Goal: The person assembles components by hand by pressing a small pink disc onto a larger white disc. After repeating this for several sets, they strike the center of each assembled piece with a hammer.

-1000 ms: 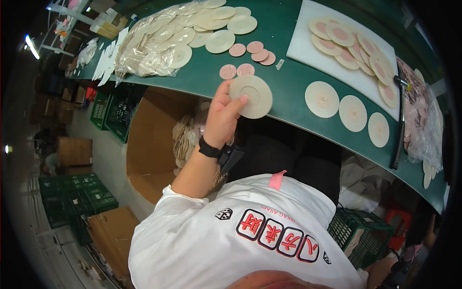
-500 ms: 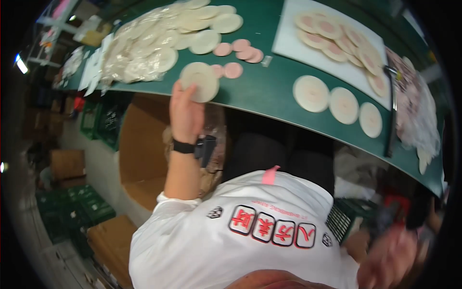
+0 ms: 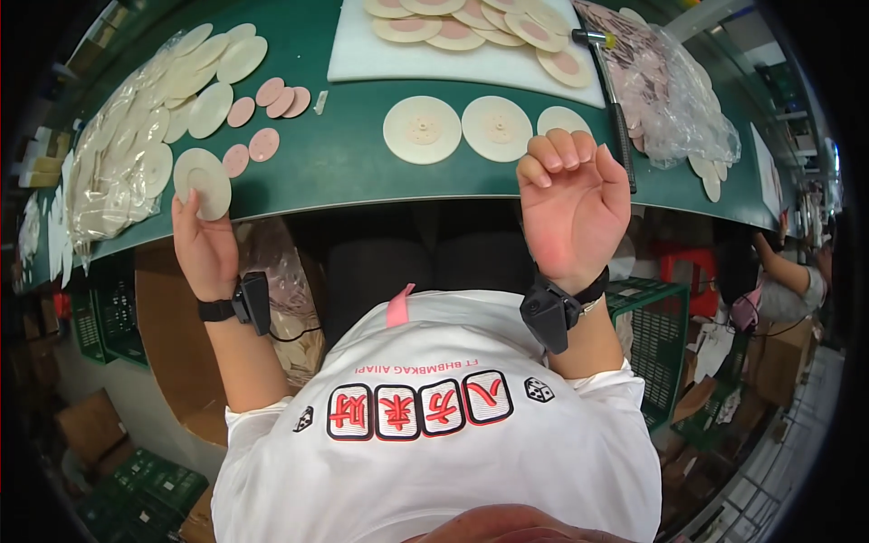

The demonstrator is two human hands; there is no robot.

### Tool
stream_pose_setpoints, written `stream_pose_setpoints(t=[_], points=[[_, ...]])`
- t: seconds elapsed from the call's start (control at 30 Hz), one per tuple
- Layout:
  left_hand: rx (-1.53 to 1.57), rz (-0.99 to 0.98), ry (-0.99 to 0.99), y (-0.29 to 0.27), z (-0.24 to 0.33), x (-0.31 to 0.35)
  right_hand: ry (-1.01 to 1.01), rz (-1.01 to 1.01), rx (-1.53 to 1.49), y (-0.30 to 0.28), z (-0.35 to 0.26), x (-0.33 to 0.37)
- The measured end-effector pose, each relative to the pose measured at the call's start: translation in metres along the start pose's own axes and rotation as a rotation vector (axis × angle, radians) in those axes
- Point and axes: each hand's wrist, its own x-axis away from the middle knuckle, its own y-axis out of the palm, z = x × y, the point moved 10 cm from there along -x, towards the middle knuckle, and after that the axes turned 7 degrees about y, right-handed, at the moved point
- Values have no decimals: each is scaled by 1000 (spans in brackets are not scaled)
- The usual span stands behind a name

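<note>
At the front edge of the green table, on the left, my left hand [image 3: 205, 249] grips a round cream disc [image 3: 206, 181] between thumb and fingers, its face tilted up. My right hand [image 3: 579, 210] is raised, palm showing, with the fingers loosely bent and the thumb apart; nothing is seen in it. It overlaps the lower part of one cream disc [image 3: 563, 118] in a row of three. The other two, a left disc [image 3: 422, 131] and a middle disc [image 3: 497, 129], lie flat with small central studs. Several small pink discs [image 3: 264, 144] lie beyond my left hand.
A clear bag of cream discs [image 3: 118, 172] lies at the left. A white board [image 3: 362, 63] carries a pile of cream discs with pink centres [image 3: 453, 34]. Right of it are a hammer [image 3: 617, 122] and another plastic bag [image 3: 674, 113]. Green crates [image 3: 652, 339] stand below.
The view has swung right. My right hand has come up from the lower right to the table edge by the disc row. My left hand still holds its disc.
</note>
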Motion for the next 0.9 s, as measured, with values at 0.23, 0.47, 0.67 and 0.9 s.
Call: stream_pose_setpoints(t=[0.23, 0.47, 0.67, 0.9], points=[[-22, -41, -3, 1, -6, 1, -13, 1, 118, -4, 5, -2], [-31, 4, 27, -2, -2, 4, -92, 90, 402, -7, 13, -4], [-25, -7, 47, -3, -1, 5, -90, 127, 460, -1, 25, -9], [2, 7, 54, 2, -2, 9, -53, 43, 556, -12, 38, -17]])
